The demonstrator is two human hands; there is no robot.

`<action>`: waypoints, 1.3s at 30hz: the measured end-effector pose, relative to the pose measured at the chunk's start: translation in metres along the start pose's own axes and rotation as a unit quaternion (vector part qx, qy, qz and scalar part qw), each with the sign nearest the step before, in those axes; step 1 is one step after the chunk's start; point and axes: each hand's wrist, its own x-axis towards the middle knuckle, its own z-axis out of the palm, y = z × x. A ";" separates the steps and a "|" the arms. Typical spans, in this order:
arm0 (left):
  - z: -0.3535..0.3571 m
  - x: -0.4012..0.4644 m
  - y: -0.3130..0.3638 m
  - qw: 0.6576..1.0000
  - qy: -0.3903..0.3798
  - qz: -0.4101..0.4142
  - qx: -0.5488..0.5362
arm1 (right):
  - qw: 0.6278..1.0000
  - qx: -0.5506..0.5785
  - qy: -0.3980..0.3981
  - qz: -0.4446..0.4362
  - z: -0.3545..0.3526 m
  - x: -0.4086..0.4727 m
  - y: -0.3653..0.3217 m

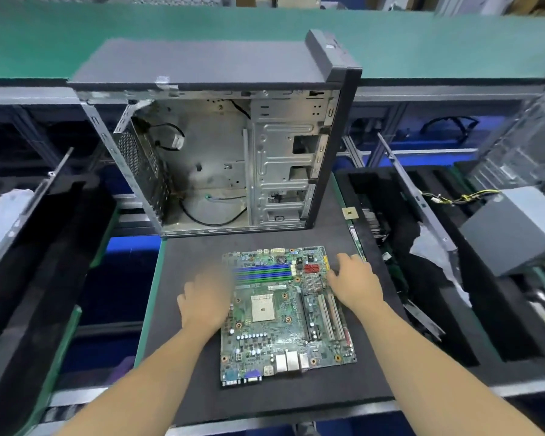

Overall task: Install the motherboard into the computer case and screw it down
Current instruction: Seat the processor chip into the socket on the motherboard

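Motherboard (283,316) flat on dark mat (195,372), 6 o'clock of frame, outside computer case (214,152). Case upright at 12 o'clock, side open, interior bare except loose cables. Left hand (206,302) on board's 9 o'clock edge, blurred, grip unclear. Right hand (354,280) on 2 o'clock edge, fingers curled over edge. Power supply (513,234) at 3 o'clock.

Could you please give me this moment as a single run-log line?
stage: pickup | motherboard: flat on mat, outside case | left hand: at board's left edge, blurred | right hand: on right edge | case: open, upright, no board inside
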 end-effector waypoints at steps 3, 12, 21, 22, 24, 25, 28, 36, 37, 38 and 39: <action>-0.005 0.022 0.012 0.996 -0.042 -0.072 -0.008 | 0.999 -0.008 0.035 0.004 -0.020 0.035 0.000; -0.026 0.073 0.052 0.949 -0.253 -0.190 -0.016 | 0.992 -0.121 0.028 -0.027 -0.042 0.147 0.012; -0.032 0.087 0.076 0.927 -0.266 -0.261 -0.027 | 0.975 -0.202 -0.042 -0.080 -0.038 0.194 0.029; -0.034 0.087 0.076 0.920 -0.284 -0.270 -0.029 | 0.976 -0.197 -0.048 -0.083 -0.037 0.195 0.029; -0.034 0.088 0.077 0.923 -0.279 -0.264 -0.007 | 0.979 -0.182 -0.053 -0.082 -0.037 0.198 0.029; -0.032 0.088 0.077 0.931 -0.263 -0.252 0.008 | 0.979 -0.178 -0.051 -0.081 -0.038 0.198 0.028; -0.034 0.087 0.082 0.924 -0.286 -0.253 -0.002 | 0.978 -0.187 -0.039 -0.085 -0.040 0.198 0.027; -0.030 0.086 0.075 0.912 -0.302 -0.270 -0.062 | 0.980 -0.188 0.071 -0.009 -0.039 0.163 0.030; -0.028 0.084 0.073 0.913 -0.296 -0.271 -0.076 | 0.988 -0.125 0.087 0.007 -0.037 0.156 0.028; -0.028 0.082 0.072 0.915 -0.288 -0.270 -0.082 | 0.994 -0.037 0.100 0.027 -0.034 0.148 0.026; -0.029 0.079 0.070 0.918 -0.285 -0.263 -0.085 | 0.991 0.062 0.107 0.048 -0.033 0.139 0.021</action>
